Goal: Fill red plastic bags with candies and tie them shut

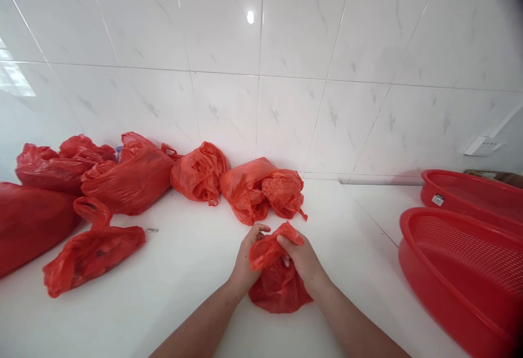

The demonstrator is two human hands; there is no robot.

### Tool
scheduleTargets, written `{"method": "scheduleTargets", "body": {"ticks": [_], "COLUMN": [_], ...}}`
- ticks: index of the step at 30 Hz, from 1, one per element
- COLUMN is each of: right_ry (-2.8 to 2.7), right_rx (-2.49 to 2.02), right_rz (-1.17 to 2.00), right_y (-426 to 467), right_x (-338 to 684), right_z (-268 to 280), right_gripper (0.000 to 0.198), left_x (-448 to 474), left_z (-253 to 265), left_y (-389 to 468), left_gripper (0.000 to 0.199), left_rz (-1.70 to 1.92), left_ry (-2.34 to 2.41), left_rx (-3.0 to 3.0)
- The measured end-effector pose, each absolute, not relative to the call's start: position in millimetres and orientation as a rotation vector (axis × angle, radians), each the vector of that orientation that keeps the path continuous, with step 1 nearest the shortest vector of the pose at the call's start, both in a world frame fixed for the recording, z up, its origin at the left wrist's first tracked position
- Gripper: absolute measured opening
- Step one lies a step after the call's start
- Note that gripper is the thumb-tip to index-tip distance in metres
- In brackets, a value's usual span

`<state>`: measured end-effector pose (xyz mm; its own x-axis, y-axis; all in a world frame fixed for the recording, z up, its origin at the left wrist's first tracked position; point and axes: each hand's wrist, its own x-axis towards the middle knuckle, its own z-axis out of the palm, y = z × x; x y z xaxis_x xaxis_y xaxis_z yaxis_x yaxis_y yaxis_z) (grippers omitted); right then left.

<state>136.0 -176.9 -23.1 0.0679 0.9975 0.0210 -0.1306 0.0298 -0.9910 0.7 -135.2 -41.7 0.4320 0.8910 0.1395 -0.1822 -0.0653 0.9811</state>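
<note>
A thin red plastic bag (281, 287) rests on the white surface in front of me, its upper part bunched between both hands. My left hand (247, 257) is curled round the left side of the bag's gathered top, its fingers partly hidden behind the plastic. On the other side my right hand (301, 257) grips the top edge, the thumb pressed on the plastic. What the bag contains, if anything, I cannot make out. Just beyond the hands lie knotted red bags (249, 183) against the wall.
More filled red bags (131, 178) line the wall at the left, with a smaller looped-handle bag (98, 254) nearer. Two red perforated baskets (412, 238) stand at the right. A white-tiled wall (294, 123) closes off the back, with a socket strip (482, 146) at the right.
</note>
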Motion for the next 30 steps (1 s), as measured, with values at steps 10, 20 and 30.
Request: {"method": "scheduleTargets", "body": {"ticks": [10,20,30], "right_ry": [-1.123,-1.224,-1.173], "right_rx": [-1.170,-0.878,-1.059], "right_rz": [1.188,1.413,1.310], "right_y": [-179,-192,-182], "right_x": [135,139,143], "right_z": [-24,-13,-24], "right_gripper": [0.024,0.037,0.044], "left_x": [-1,-8,-7], "left_z": [-35,-25,-22], "left_y": [-152,-144,-147], "left_gripper": [0.055,0.033,0.036], "left_rz": [1.077,0.973,0.963], "left_ry": [0.722,0.807,0.733], "left_rx": [1.469,1.215,1.157]}}
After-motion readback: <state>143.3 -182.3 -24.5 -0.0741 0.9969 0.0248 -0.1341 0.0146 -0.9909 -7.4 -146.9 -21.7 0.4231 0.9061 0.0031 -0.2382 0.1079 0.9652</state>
